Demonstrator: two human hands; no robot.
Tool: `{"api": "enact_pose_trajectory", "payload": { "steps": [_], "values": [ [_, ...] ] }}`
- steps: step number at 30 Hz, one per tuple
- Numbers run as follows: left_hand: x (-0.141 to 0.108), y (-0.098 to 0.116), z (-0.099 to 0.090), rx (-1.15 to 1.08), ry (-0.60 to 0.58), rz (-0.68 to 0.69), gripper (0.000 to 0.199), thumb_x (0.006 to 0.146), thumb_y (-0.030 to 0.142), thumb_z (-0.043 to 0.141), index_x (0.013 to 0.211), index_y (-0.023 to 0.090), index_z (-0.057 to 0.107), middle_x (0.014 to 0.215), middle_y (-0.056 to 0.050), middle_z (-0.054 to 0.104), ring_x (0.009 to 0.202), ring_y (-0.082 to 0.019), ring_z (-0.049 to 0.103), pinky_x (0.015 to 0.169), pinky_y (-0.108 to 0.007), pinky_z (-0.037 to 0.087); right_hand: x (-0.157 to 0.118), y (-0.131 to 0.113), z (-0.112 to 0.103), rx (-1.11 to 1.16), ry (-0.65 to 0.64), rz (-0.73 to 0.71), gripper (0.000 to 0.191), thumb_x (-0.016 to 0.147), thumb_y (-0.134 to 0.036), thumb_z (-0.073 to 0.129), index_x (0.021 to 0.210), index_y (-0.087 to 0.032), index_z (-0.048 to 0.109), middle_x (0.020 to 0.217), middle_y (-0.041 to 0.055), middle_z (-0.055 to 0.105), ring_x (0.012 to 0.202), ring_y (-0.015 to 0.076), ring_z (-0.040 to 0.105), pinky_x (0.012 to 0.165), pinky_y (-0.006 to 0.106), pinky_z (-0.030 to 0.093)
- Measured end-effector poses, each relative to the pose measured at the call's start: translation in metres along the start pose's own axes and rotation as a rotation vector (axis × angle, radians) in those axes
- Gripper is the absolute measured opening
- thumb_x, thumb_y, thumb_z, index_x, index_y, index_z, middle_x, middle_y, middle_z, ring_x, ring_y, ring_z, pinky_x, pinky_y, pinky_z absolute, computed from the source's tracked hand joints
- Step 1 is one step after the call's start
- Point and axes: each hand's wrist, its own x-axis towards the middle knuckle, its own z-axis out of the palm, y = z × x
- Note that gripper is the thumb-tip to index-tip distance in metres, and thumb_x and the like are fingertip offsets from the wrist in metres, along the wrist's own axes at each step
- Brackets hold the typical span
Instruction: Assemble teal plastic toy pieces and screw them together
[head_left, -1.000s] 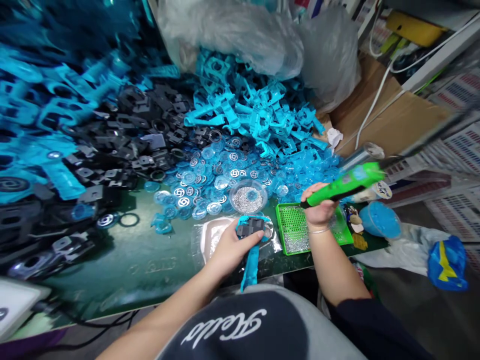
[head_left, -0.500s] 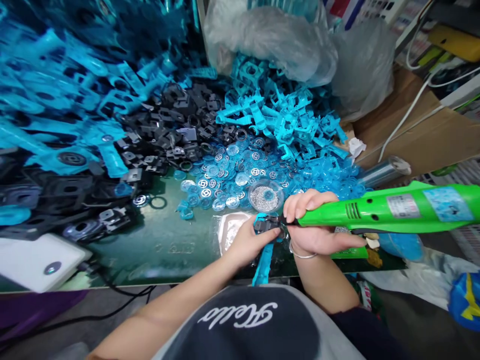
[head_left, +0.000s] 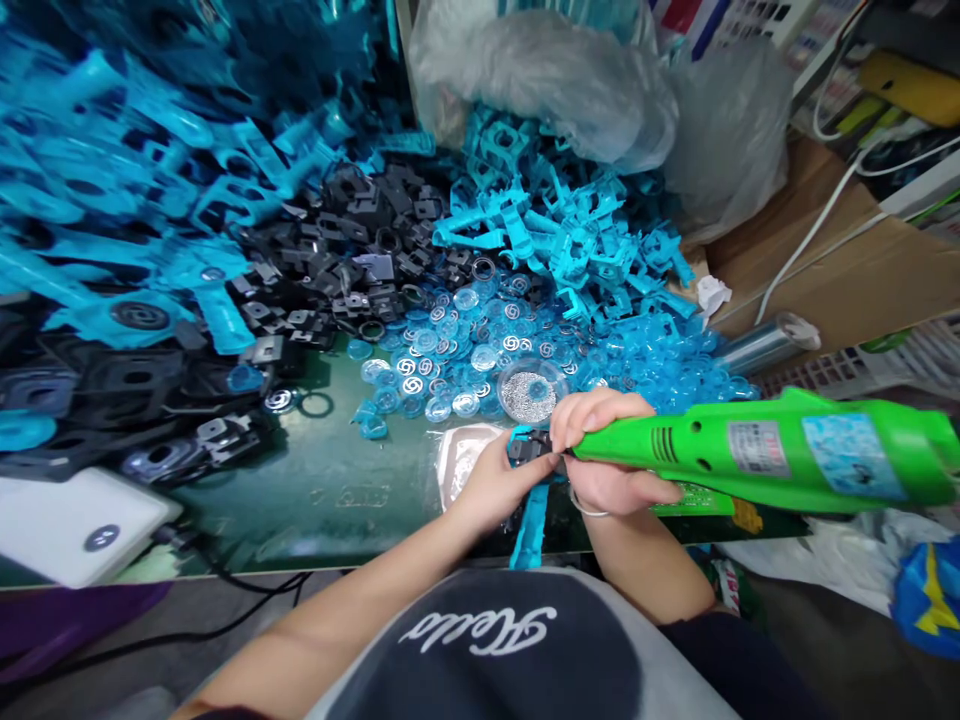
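My right hand (head_left: pixel 611 450) is wrapped round the front of a green electric screwdriver (head_left: pixel 720 445), which lies nearly level and points left. Its tip reaches the piece in my left hand (head_left: pixel 499 480); whether it touches a screw is hidden by fingers. That piece is a blue and black plastic assembly (head_left: pixel 529 447), pinched between thumb and fingers, with a blue strip (head_left: pixel 531 530) hanging toward the table's front edge. Just beyond my hands stands a round clear dish (head_left: pixel 532 390) of tiny silver screws. A white pad in clear plastic (head_left: pixel 457 465) lies beside my left hand.
Clear blue discs (head_left: pixel 465 355) spread behind the dish. Black plastic parts (head_left: pixel 360 250) and blue plastic parts (head_left: pixel 555 230) are heaped at the back, more blue parts (head_left: pixel 135 190) at left. A white box with a cable (head_left: pixel 82 525) sits front left on the green table (head_left: pixel 337 510).
My right hand and the screwdriver have shifted left toward the assembly, and the tool's rear end has dropped lower. My left hand stays almost still, holding the assembly.
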Motion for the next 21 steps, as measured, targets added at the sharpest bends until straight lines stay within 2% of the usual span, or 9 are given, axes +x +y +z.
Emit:
{"api": "enact_pose_trajectory", "payload": {
  "steps": [4,7,10,11,14,16,17,19,21],
  "values": [
    [0.0,-0.001,0.0,0.035,0.003,-0.012,0.044,0.07,0.045,0.076,0.1,0.013,0.069,0.1,-0.012,0.078,0.095,-0.031,0.069,0.086,-0.041,0.053,0.006,0.001,-0.003,0.018,0.001,0.067,0.058,0.082,-0.084,0.054,0.079,-0.026,0.054,0.061,-0.0052,0.049,0.043,0.0115,0.049,0.041,0.026,0.042],
    [-0.002,-0.002,-0.002,0.014,-0.014,-0.046,0.05,0.07,0.048,0.078,0.104,0.014,0.069,0.102,-0.012,0.078,0.095,-0.031,0.07,0.089,-0.043,0.054,0.018,0.01,-0.007,0.019,0.074,0.139,0.058,0.085,-0.085,0.045,0.082,-0.027,0.048,0.063,-0.006,0.045,0.042,0.0109,0.045,0.041,0.026,0.038],
    [-0.007,-0.002,-0.013,0.044,-0.013,-0.068,0.052,0.071,0.054,0.079,0.105,0.016,0.071,0.104,-0.011,0.078,0.099,-0.033,0.071,0.094,-0.046,0.054,0.026,0.024,-0.011,-0.123,0.21,0.167,0.053,0.093,-0.079,0.035,0.089,-0.028,0.044,0.069,-0.0047,0.045,0.05,0.012,0.048,0.051,0.028,0.043],
    [-0.01,-0.002,-0.019,0.07,-0.013,-0.069,0.053,0.071,0.056,0.08,0.105,0.017,0.072,0.105,-0.011,0.078,0.101,-0.035,0.071,0.096,-0.048,0.054,0.026,0.027,-0.014,-0.202,0.214,0.184,0.05,0.095,-0.077,0.033,0.092,-0.028,0.043,0.071,-0.0038,0.048,0.055,0.0128,0.051,0.056,0.029,0.047],
    [-0.022,-0.003,-0.043,0.088,0.038,-0.084,0.06,0.061,0.059,0.087,0.105,0.021,0.074,0.107,-0.01,0.079,0.105,-0.04,0.071,0.099,-0.054,0.055,0.019,0.021,-0.033,-0.54,0.025,0.276,0.05,0.099,-0.072,0.03,0.104,-0.026,0.047,0.083,0.0004,0.06,0.071,0.0155,0.061,0.071,0.032,0.054],
    [-0.032,-0.005,-0.061,0.034,0.063,-0.143,0.061,0.061,0.059,0.086,0.112,0.028,0.073,0.109,-0.007,0.08,0.104,-0.041,0.071,0.098,-0.056,0.056,0.014,-0.002,-0.063,-0.781,-0.055,0.324,0.049,0.098,-0.07,0.039,0.11,-0.024,0.053,0.095,0.0038,0.067,0.084,0.017,0.065,0.079,0.032,0.056],
    [-0.038,-0.007,-0.069,0.031,0.089,-0.161,0.06,0.063,0.061,0.083,0.115,0.033,0.072,0.112,-0.005,0.08,0.105,-0.042,0.071,0.097,-0.058,0.057,0.013,-0.019,-0.085,-0.893,-0.026,0.344,0.045,0.096,-0.065,0.047,0.111,-0.023,0.056,0.102,0.0057,0.069,0.091,0.0179,0.066,0.083,0.032,0.056],
    [-0.048,-0.01,-0.083,0.136,0.101,-0.105,0.056,0.064,0.063,0.079,0.115,0.041,0.072,0.118,0.0,0.079,0.113,-0.044,0.068,0.101,-0.062,0.055,0.011,-0.06,-0.14,-1.19,0.18,0.434,0.028,0.097,-0.047,0.056,0.105,-0.021,0.061,0.108,0.009,0.07,0.101,0.019,0.066,0.091,0.034,0.053],
    [-0.055,-0.011,-0.093,0.303,0.066,-0.006,0.053,0.064,0.063,0.078,0.112,0.04,0.073,0.12,-0.001,0.077,0.119,-0.044,0.065,0.107,-0.062,0.05,0.011,-0.1,-0.203,-1.524,0.407,0.632,0.016,0.099,-0.029,0.053,0.099,-0.018,0.064,0.105,0.012,0.071,0.1,0.0196,0.066,0.091,0.035,0.052]
  ]
}}
